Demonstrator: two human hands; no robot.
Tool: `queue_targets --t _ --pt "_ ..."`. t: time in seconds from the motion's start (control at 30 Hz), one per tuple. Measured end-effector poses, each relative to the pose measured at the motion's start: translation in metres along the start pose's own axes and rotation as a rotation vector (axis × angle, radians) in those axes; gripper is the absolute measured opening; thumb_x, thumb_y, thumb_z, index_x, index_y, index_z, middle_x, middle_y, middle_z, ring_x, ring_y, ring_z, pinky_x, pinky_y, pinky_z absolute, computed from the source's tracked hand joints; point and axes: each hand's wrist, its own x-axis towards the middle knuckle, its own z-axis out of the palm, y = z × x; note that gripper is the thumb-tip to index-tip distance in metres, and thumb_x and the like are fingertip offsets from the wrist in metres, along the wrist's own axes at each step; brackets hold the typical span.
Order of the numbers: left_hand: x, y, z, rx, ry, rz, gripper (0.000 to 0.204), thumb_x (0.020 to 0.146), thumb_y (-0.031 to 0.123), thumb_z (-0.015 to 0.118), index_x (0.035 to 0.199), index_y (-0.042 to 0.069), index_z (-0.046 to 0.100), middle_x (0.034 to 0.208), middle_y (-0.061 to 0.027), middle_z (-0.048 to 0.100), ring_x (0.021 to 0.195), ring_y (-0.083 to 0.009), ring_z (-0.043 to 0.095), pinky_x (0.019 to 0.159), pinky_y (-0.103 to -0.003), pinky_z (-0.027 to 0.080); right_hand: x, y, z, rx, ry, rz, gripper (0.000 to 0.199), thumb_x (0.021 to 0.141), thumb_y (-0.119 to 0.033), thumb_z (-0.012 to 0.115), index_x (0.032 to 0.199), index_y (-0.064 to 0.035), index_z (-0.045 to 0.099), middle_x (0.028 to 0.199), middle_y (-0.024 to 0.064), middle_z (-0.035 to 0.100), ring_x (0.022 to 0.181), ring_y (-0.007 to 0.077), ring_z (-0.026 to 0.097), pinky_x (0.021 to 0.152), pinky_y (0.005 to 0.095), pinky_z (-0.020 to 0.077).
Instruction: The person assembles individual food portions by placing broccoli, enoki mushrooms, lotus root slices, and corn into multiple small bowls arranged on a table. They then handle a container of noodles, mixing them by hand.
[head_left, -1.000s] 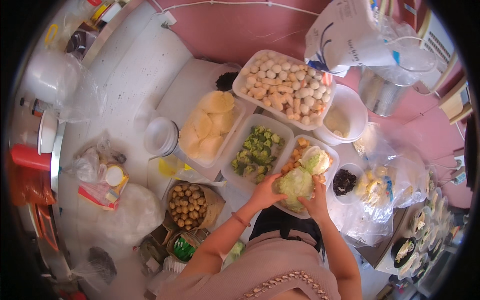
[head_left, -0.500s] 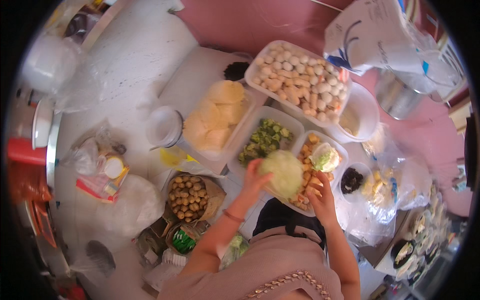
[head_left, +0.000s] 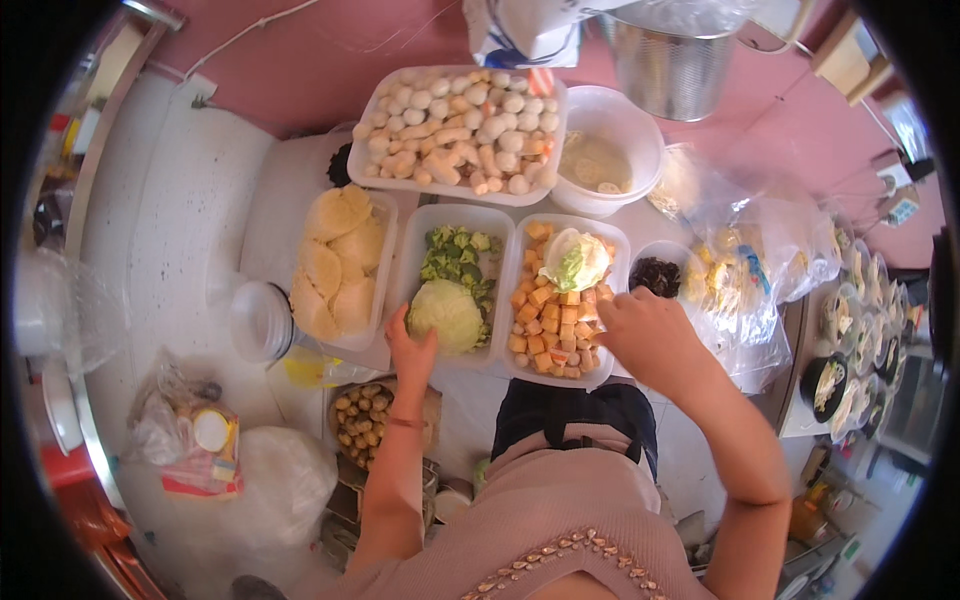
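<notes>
Two hands show: the left hand [head_left: 412, 352] at centre and the right hand [head_left: 648, 335] to its right. Four rectangular trays sit in the upper middle: the ball tray [head_left: 372, 100], the slice tray [head_left: 384, 290], the greens tray [head_left: 410, 262] and the cube tray [head_left: 618, 245]. Two cabbage pieces lie there: the cabbage half [head_left: 446, 315] and the cabbage wedge [head_left: 575, 260]. One white bowl [head_left: 640, 135] and one steel pot [head_left: 668, 62] stand upper right.
</notes>
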Motion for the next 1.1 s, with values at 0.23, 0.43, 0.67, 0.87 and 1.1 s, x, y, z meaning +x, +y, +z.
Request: queue_targets --t 0.23,0.43,0.67,0.87,1.1 --pt "0.007 0.028 0.004 0.002 0.092 0.169 0.052 0.076 0.004 0.07 0.125 0.007 0.052 0.129 -0.0178 0.047 0.123 -0.0357 0.043 0.105 -0.043 0.035 -0.019 -0.111 -0.189 -0.08 0.008 -0.179 0.027 0.087 -0.032 0.063 0.085 -0.006 0.057 0.074 0.0042 0.061 0.069 0.0192 0.064 0.048 0.0378 0.0451" --pt "0.0 0.047 -0.002 0.006 0.063 0.112 0.042 0.08 0.004 0.067 0.12 0.007 0.055 0.134 -0.0165 0.042 0.128 -0.0356 0.037 0.107 -0.043 0.033 -0.006 -0.124 -0.211 -0.038 -0.01 -0.196 0.027 0.087 -0.032 0.063 0.085 -0.006 0.057 0.074 0.0044 0.061 0.069 0.0197 0.064 0.048 0.038 0.0451" --pt "-0.007 0.043 0.0 0.013 0.023 0.066 0.04 0.081 0.004 0.067 0.119 0.007 0.056 0.137 -0.0156 0.04 0.129 -0.0358 0.035 0.107 -0.043 0.033 -0.002 -0.121 -0.218 -0.027 -0.058 -0.197 0.027 0.087 -0.032 0.063 0.085 -0.0061 0.057 0.073 0.0045 0.061 0.068 0.0202 0.064 0.048 0.0382 0.0451" --pt "-0.009 0.032 0.001 0.046 0.045 0.109 0.04 0.08 0.005 0.067 0.119 0.008 0.057 0.136 -0.0156 0.041 0.129 -0.0354 0.036 0.107 -0.044 0.031 0.0 -0.118 -0.221 -0.016 -0.082 -0.194 0.027 0.087 -0.032 0.063 0.085 -0.0061 0.057 0.073 0.0047 0.061 0.068 0.0206 0.064 0.048 0.0384 0.0452" --pt "-0.013 0.03 0.003 0.014 0.072 0.106 0.041 0.08 0.005 0.068 0.119 0.01 0.057 0.136 -0.0153 0.041 0.128 -0.0358 0.037 0.108 -0.045 0.03 -0.004 -0.114 -0.225 -0.008 -0.101 -0.19 0.027 0.088 -0.032 0.063 0.085 -0.0061 0.058 0.072 0.0049 0.061 0.067 0.0212 0.064 0.048 0.0387 0.0452"
